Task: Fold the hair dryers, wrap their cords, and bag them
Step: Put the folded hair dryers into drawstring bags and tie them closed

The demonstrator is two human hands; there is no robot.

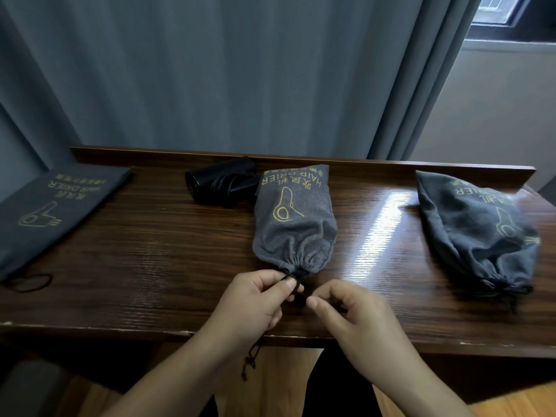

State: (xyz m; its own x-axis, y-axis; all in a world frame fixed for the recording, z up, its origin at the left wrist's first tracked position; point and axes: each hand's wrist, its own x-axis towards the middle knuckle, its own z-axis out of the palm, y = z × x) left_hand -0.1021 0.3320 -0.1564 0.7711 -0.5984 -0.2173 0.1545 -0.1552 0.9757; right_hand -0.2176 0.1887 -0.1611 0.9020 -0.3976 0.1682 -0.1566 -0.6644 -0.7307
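Note:
A filled grey drawstring bag (294, 218) with gold "HAIR DRIER" print lies in the middle of the wooden table (168, 242), its gathered mouth toward me. My left hand (252, 302) pinches the black drawstring (296, 282) right at the mouth. My right hand (352, 314) pinches the same cord just to the right. Cord ends dangle below the table edge (249, 362). A folded black hair dryer (221, 183) with its cord wrapped round it lies behind the bag. A second filled, closed bag (478, 233) lies at the right. An empty flat bag (57, 206) lies at the left.
A raised wooden lip (391, 165) runs along the table's back edge. Grey-blue curtains (225, 70) hang behind it, with a window (505, 13) at the top right. The empty bag's loose cord (30, 282) loops on the table at the left. Wooden floor shows below.

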